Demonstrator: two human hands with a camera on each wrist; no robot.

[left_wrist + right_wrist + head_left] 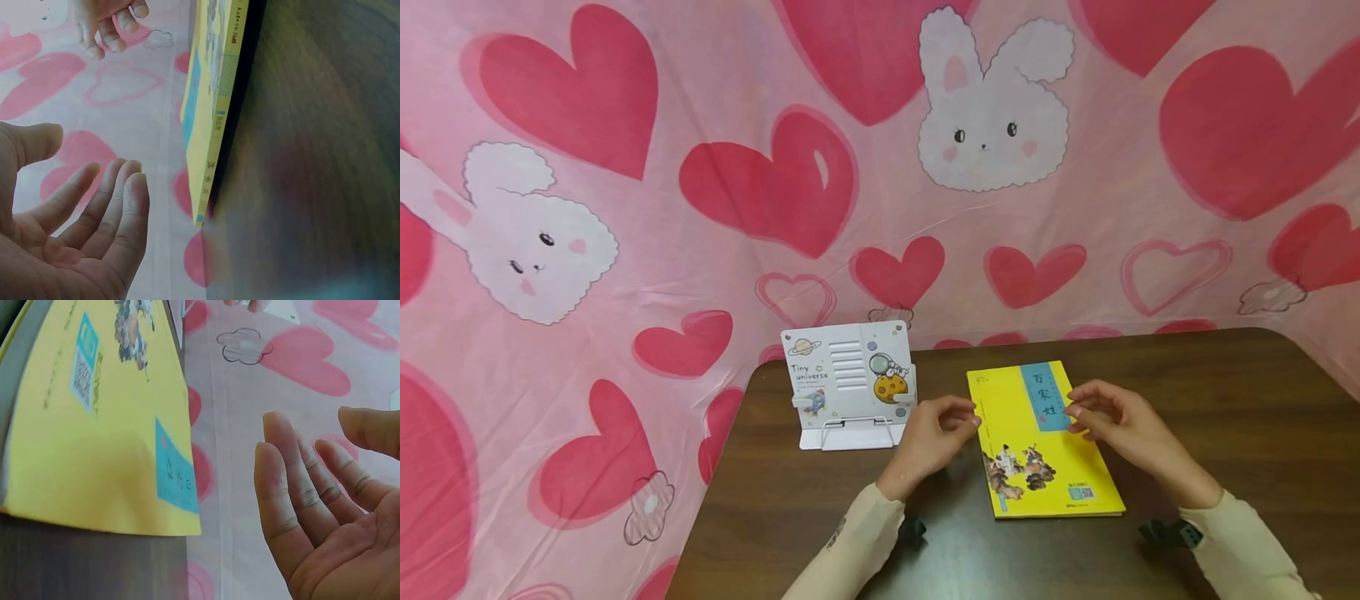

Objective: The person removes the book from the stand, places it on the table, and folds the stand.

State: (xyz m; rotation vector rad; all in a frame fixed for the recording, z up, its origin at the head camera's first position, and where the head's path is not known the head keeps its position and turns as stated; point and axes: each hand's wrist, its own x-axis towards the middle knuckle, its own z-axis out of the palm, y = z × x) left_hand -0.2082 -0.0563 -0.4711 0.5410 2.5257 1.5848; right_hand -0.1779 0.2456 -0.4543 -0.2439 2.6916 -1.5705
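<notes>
A yellow book with a blue title panel lies closed and flat on the dark wood table, its cover facing up. My left hand hovers by the book's left edge, fingers loosely bent and holding nothing. Over the right edge, near the blue panel, is my right hand, also with nothing in it. In the left wrist view the book's spine shows beside the relaxed left fingers. The right wrist view has the cover at left, apart from the right fingers.
A white metal book stand with space drawings stands upright on the table, left of the book and close behind my left hand. A pink cloth printed with hearts and rabbits hangs behind the table's back edge.
</notes>
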